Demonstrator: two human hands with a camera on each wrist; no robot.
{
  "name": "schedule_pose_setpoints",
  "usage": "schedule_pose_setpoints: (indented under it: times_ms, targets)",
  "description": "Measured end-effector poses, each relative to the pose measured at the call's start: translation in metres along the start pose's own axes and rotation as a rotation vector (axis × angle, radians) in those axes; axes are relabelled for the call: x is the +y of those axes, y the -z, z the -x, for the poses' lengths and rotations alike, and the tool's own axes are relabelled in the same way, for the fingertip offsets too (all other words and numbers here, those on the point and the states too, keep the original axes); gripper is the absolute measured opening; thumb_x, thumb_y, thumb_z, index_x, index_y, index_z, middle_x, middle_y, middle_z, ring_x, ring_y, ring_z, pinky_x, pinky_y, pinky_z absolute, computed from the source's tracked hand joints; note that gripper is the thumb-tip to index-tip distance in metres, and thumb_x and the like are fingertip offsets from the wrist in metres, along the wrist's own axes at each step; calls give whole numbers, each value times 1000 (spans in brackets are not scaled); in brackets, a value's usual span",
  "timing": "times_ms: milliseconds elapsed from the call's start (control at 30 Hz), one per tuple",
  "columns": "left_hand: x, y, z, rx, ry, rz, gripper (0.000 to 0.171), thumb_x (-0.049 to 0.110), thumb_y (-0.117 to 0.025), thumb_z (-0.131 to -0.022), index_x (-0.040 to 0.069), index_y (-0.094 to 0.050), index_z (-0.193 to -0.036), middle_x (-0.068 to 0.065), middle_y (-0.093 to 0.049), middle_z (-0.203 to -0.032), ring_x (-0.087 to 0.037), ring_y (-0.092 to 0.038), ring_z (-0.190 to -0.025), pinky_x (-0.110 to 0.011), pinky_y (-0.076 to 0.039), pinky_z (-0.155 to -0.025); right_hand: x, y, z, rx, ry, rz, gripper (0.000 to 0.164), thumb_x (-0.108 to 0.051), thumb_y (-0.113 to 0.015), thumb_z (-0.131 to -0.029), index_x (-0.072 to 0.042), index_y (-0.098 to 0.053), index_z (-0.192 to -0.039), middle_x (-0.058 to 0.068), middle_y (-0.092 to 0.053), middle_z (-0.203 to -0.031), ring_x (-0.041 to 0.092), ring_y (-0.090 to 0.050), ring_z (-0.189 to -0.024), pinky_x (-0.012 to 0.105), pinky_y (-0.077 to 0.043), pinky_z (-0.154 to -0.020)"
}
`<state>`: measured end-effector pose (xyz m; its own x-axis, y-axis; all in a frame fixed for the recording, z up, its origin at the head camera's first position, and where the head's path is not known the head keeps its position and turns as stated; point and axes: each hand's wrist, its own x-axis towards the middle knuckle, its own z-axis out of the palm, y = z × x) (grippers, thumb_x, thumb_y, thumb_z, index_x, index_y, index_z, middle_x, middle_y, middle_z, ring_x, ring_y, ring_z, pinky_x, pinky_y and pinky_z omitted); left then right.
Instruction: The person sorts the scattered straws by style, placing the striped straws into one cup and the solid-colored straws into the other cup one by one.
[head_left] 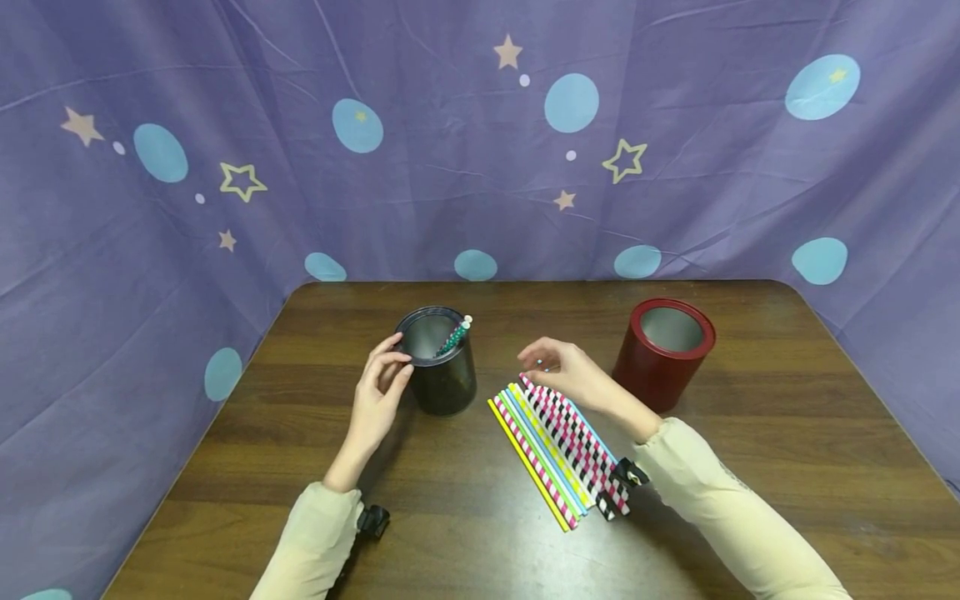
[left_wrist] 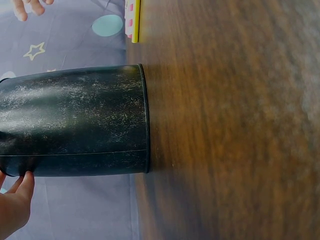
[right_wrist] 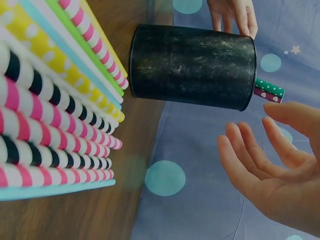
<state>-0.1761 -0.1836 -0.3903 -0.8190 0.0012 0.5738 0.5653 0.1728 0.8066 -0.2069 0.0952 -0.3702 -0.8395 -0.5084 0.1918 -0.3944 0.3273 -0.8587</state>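
A black can (head_left: pixel 444 387) stands upright on the table. Two paper straws lean on its right rim: a green one with white dots (right_wrist: pixel 269 86) and a dark red one with white marks (right_wrist: pixel 265 94). My left hand (head_left: pixel 381 398) is at the can's left side, fingertips resting on the rim and thumb against the outer wall. My right hand (head_left: pixel 570 373) hovers over the far end of a row of paper straws (head_left: pixel 553 446). In the right wrist view its fingers are spread and loosely bent, with nothing between them, beside the can's mouth.
A red can (head_left: pixel 663 358) stands at the right, behind my right forearm. The laid-out straws are striped pink, striped black, dotted yellow, plain yellow, green and blue. Beyond the brown wooden table (head_left: pixel 300 433) hangs a purple curtain (head_left: pixel 450 200) with stars and blue ovals.
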Motion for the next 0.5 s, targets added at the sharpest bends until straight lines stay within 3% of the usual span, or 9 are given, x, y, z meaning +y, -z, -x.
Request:
schedule_pose_setpoints:
  times_ms: [100,233,333,500]
  targets:
    - [0,0,0,0,5,1,14,-14,-50,-82,-17,-49,-95,-32,-37,-126,-41,-35,-117,-19,-35,-97,4,2,3,-10,-6,15,21,-2,-58,-81,-1,-57,-102,16,-62,-92,25,-59,-84,36,-50,-73]
    - [0,0,0,1,2,4,14,-15,-50,-82,-17,-49,-95,-32,-37,-126,-43,-34,-117,-18,-35,-96,10,5,6,-24,-8,53,22,-4,-59,-82,0,-57,-103,14,-62,-93,21,-59,-85,30,-50,-72]
    - [0,0,0,1,-2,5,14,-15,-50,-81,-17,-48,-95,-32,-37,-126,-43,-34,-116,-18,-35,-96,-1,8,11,-32,-29,72,22,-1,-58,-82,2,-57,-104,15,-62,-94,23,-59,-85,30,-49,-71]
    - [0,-1,0,1,-11,4,14,-16,-50,-81,-17,-49,-95,-32,-37,-125,-43,-34,-116,-19,-36,-96,8,10,15,-36,-36,98,23,-2,-58,-82,2,-56,-104,15,-62,-98,24,-59,-87,32,-49,-72]
